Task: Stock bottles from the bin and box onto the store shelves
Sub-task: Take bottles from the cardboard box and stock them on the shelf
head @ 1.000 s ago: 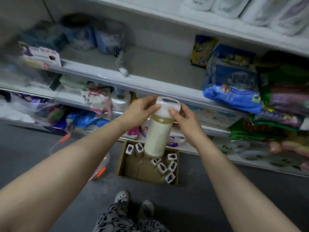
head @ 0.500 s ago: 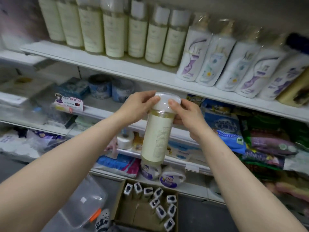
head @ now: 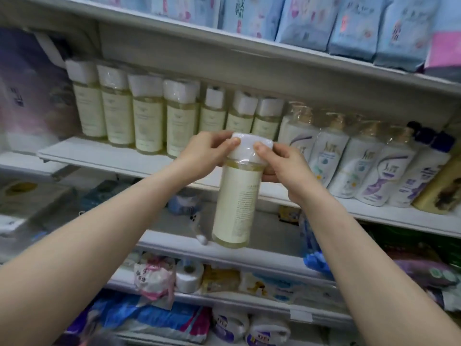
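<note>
At ten o'clock on the white shelf, upright in a rank: matching bottles, pale yellow, white-capped under clear film; just right of them, near centre, pinching the cap from the nine o'clock side with thumb and curled fingers: the left hand; hanging below both hands, nearly upright, in the air in front of the shelf edge and not yet set down: the bottle, full of pale liquid, cream label, white cap wrapped in film; closed around the cap and shoulder from the three o'clock side, thumb on the cap's front: the right hand; further out towards three o'clock, leaning together on the same shelf: white pump bottles.

Judged full, so probably fairly heavy for its size; rigid plastic by the look, unlikely to crush; slick film over the cap, hence some risk of slipping from a top-only hold; safer to grasp lower, around the labelled body, or to support the base; likely bound for the shelf front beside the matching rank, though free space there hidden behind the hands; best set down base first, minding neighbours that could topple.
</note>
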